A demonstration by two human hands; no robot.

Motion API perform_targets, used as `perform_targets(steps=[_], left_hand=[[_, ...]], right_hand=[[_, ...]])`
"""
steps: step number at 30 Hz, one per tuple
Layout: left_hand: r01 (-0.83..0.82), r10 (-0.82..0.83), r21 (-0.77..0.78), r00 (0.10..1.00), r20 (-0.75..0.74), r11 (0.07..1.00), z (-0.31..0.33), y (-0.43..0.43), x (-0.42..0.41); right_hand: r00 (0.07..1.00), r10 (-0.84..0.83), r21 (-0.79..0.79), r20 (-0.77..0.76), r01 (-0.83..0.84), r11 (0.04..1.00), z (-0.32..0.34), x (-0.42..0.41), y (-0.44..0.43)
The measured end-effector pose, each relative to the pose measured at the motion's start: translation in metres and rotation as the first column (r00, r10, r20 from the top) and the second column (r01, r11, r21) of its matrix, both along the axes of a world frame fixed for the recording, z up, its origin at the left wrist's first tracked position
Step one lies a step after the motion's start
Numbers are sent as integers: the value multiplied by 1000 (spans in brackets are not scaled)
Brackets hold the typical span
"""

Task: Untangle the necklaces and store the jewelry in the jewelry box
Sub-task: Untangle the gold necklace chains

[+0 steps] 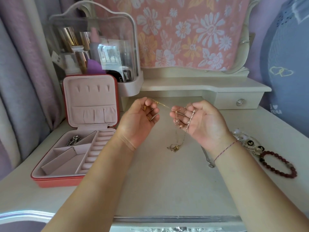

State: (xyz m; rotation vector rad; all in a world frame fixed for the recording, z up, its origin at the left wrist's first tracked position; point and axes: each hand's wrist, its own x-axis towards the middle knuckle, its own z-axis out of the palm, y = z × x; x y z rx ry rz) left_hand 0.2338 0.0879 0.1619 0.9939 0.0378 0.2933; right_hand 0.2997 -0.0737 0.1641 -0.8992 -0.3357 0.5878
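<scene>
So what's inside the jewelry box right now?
In the open jewelry box, one silvery chain piece lies in the back left compartment. The other compartments and ring rolls show only pink lining. The lid's gathered pockets hide whatever they may hold.

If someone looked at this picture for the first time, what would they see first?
The two hands in the middle: the left hand pinches a thin gold chain stretched to the right hand, which holds tangled necklaces dangling to the table. An open jewelry box sits at the left, a dark red bracelet at the right.
</scene>
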Motion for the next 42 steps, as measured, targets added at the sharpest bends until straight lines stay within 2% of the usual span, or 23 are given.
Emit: perform_targets(steps=[6,10,18,24,31,36,39,42], left_hand=[[-26,28,-76,999,27,997,-2,3,0],[-3,3,-40,1000,12,999,-3,-1,1],[12,23,153,975,-219,988,-8,-7,4],[198,-102,268,937,-335,943,-9,-15,0],[165,-60,303,943,-327,939,-8,-12,1],[222,-109,323,937,-332,920,-8,-12,-1],[181,-31,386,931,-365,905,-8,-11,-1],[82,67,438,947,-315,895,-10,-10,0]], right_hand=[[996,-38,-72,79,44,996,1,-1,1],[991,-26,-91,135,39,995,1,-3,2],[979,47,-63,200,-35,997,-1,-5,3],[954,16,-171,298,37,985,-5,-4,4],[969,-7,-121,248,38,992,-4,-2,3],[974,-41,-58,224,55,997,-3,-2,3],[973,-92,-42,210,103,994,-3,-1,2],[968,-137,-46,211,150,988,-3,0,1]])
